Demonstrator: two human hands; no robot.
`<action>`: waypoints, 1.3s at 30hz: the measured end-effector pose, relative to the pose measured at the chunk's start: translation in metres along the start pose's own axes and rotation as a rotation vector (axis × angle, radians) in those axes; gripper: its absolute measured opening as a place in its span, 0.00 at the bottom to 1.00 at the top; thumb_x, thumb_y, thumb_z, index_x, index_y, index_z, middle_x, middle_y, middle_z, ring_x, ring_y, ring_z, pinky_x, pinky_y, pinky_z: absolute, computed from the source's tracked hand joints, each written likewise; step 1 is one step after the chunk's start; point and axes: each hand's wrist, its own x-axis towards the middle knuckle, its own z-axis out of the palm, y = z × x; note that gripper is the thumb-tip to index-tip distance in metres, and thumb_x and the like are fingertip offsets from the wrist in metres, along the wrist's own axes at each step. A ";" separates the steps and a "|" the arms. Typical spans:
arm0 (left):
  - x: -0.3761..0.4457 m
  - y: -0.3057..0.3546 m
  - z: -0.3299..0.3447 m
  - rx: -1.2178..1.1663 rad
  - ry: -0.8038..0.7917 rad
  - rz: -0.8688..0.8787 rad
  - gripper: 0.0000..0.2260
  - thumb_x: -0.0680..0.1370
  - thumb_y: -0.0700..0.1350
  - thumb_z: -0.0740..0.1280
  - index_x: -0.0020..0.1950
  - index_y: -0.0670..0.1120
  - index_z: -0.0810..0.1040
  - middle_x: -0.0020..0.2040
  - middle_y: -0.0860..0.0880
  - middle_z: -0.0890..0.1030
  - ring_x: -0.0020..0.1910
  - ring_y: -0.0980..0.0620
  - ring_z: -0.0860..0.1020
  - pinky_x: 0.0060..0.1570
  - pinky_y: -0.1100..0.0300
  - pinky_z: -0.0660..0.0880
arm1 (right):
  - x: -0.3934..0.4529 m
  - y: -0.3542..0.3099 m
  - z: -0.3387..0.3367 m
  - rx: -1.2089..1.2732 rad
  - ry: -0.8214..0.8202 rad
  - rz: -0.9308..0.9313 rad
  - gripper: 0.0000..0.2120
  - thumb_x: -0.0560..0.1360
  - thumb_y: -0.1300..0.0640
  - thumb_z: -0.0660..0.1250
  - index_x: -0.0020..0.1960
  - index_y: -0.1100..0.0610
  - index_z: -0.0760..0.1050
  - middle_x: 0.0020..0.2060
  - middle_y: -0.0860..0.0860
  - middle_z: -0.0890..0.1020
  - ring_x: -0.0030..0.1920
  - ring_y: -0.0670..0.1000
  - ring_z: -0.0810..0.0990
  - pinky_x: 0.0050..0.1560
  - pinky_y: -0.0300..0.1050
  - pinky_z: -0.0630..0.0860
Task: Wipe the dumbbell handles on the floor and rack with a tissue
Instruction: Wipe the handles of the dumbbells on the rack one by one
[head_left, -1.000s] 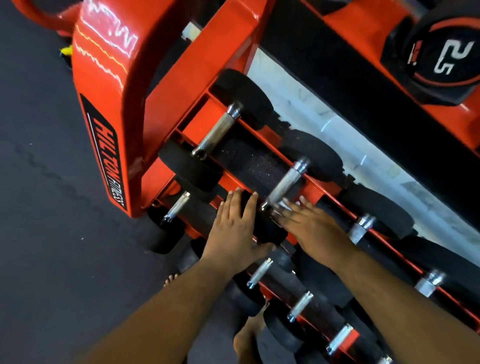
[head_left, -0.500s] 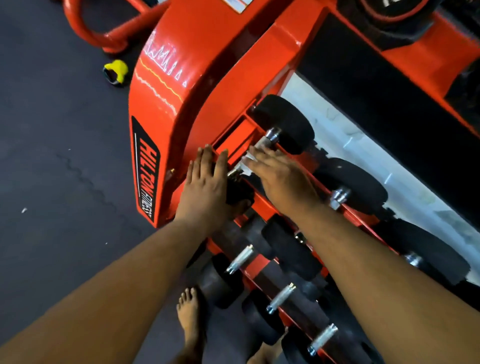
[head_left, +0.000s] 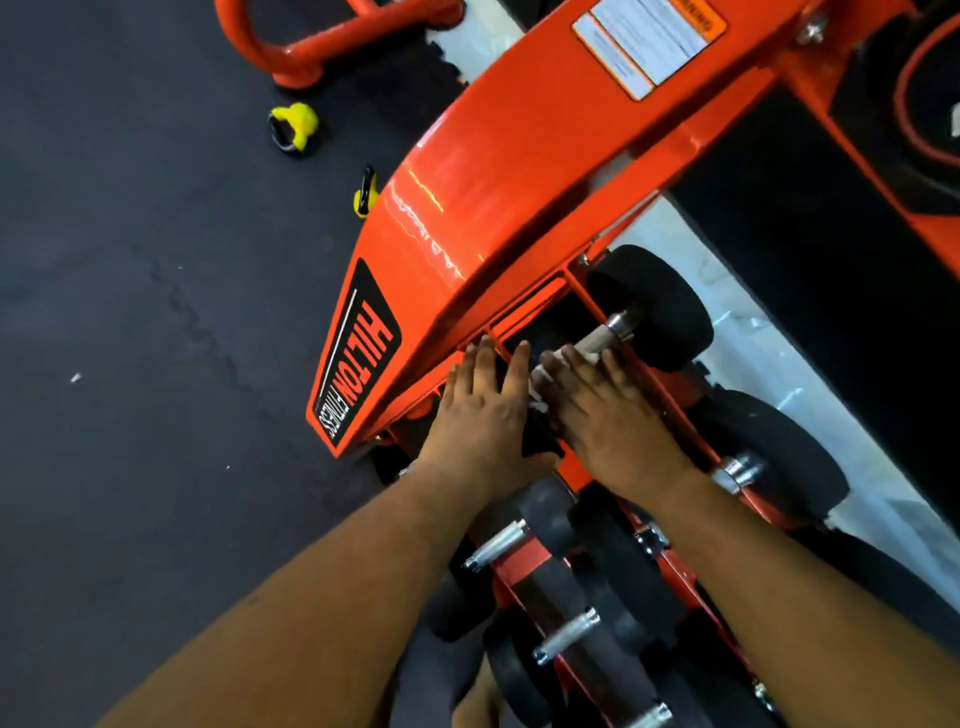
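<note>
An orange dumbbell rack (head_left: 467, 218) slants across the view with rows of black dumbbells. The end dumbbell (head_left: 654, 306) of the middle row has a metal handle (head_left: 605, 335). My right hand (head_left: 608, 421) lies over the near part of that handle, closed on a white tissue (head_left: 540, 384) that peeks out by my fingers. My left hand (head_left: 483, 415) rests flat, fingers spread, on the near black head of the same dumbbell, which it mostly hides. More dumbbell handles (head_left: 496, 545) show on the lower row.
Dark rubber floor (head_left: 130, 338) fills the left. A yellow kettlebell (head_left: 293, 127) and a second yellow item (head_left: 363, 195) sit on it near an orange frame loop (head_left: 311, 47). A pale floor strip (head_left: 779, 374) runs behind the rack. A bare foot (head_left: 475, 701) shows at the bottom.
Both hands have shifted from the second dumbbell of the middle row to the end one by the rack's side panel. The view has swung accordingly.
</note>
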 end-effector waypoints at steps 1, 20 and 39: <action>-0.001 0.000 0.001 -0.002 0.011 0.000 0.57 0.70 0.66 0.73 0.82 0.49 0.38 0.82 0.37 0.42 0.81 0.38 0.41 0.80 0.46 0.42 | 0.005 0.001 -0.002 0.003 -0.014 -0.035 0.29 0.78 0.53 0.54 0.79 0.59 0.62 0.78 0.57 0.64 0.79 0.60 0.59 0.76 0.64 0.56; 0.001 0.000 0.006 -0.001 0.064 -0.051 0.63 0.62 0.66 0.79 0.83 0.52 0.39 0.82 0.40 0.49 0.81 0.41 0.48 0.80 0.47 0.48 | 0.036 0.015 -0.010 0.108 0.032 -0.104 0.20 0.77 0.51 0.58 0.67 0.53 0.75 0.60 0.53 0.80 0.63 0.57 0.77 0.67 0.60 0.60; 0.002 0.003 0.006 -0.011 0.083 -0.063 0.64 0.61 0.64 0.81 0.83 0.50 0.43 0.81 0.39 0.52 0.80 0.39 0.51 0.79 0.45 0.50 | 0.066 0.046 -0.025 0.031 -0.263 -0.026 0.35 0.71 0.29 0.56 0.58 0.59 0.75 0.52 0.58 0.79 0.56 0.61 0.75 0.65 0.57 0.63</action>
